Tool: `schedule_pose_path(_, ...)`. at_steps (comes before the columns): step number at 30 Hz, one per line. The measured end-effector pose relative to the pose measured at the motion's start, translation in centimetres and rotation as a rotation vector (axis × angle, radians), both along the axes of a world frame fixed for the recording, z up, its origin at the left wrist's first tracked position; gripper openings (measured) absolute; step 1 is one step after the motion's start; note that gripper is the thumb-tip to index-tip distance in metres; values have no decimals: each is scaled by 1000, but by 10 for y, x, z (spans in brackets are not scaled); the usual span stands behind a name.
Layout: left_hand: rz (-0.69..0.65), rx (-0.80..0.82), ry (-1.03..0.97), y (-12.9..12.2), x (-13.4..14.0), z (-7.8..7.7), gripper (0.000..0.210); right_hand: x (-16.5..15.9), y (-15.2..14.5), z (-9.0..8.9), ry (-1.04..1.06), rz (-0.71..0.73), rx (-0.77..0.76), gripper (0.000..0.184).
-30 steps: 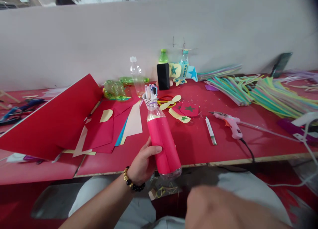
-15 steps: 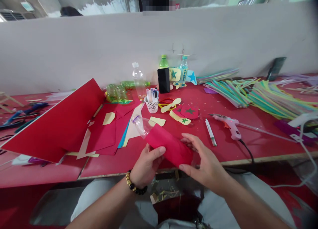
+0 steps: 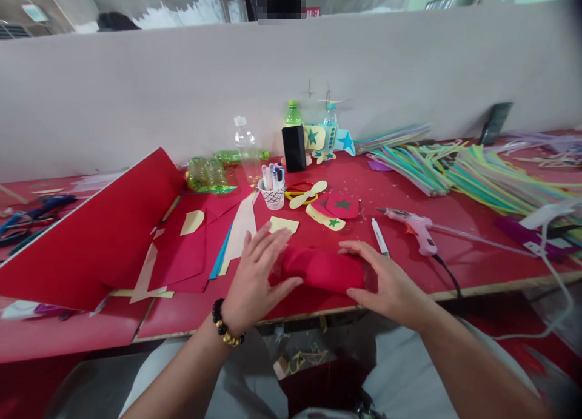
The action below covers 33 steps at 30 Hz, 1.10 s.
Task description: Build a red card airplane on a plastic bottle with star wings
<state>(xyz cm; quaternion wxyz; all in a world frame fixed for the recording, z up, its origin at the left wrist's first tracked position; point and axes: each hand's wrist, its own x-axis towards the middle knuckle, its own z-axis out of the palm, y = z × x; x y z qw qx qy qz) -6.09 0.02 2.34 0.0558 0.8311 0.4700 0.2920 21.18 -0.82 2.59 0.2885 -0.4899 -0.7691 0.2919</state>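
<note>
A plastic bottle wrapped in a red sheet (image 3: pixel 321 270) lies nearly level above the front of the table. My right hand (image 3: pixel 386 285) grips its right end, fingers over the top and thumb along the near side. At the other end my left hand (image 3: pixel 259 273) is open, fingers stretched out and thumb close to the wrap; it hides the bottle's neck. Just beyond are a cream paper piece (image 3: pixel 284 225) and red pieces with green stars (image 3: pixel 343 205). A white marker (image 3: pixel 380 237) lies past my right hand.
A pink glue gun (image 3: pixel 418 228) with its cord lies at right, near bundles of coloured strips (image 3: pixel 409 167). A pen cup (image 3: pixel 271 196), a phone (image 3: pixel 294 148) and a clear bottle (image 3: pixel 247 149) stand at the back. A large red board (image 3: pixel 100 237) leans at left beside cut sheets (image 3: pixel 182 258).
The wrapped bottle has turned from slanted to nearly level, its neck now hidden. My left hand has shifted left and up and spread its fingers. My right hand stays at the bottle's right end.
</note>
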Motion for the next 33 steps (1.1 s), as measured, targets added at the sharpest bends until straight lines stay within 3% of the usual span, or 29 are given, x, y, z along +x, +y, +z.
schedule_pose_path(3,-54,-76,202,0,4,4,62,5,7,4,-85,73,64,65)
schedule_pose_path(7,-35,-100,252,-5,5,5,57,15,20,10,-176,154,121,64)
schedule_pose_path(9,-14,-102,254,-10,5,4,58,23,36,16,-204,106,168,56)
schedule_pose_path(11,17,-96,255,-14,6,2,59,31,60,23,-292,-72,224,41)
schedule_pose_path(13,54,-78,251,-17,8,0,60,37,94,30,-579,-261,190,35)
schedule_pose_path(17,99,-56,255,-20,11,-2,60,34,167,33,-752,-272,83,25)
schedule_pose_path(21,71,-68,261,-22,11,-1,62,19,217,21,-854,-227,-65,32)
schedule_pose_path(28,42,-113,231,-24,7,2,60,3,236,10,-821,-229,-91,34)
schedule_pose_path(33,42,-129,187,-22,7,2,58,5,237,28,-747,-246,-17,33)
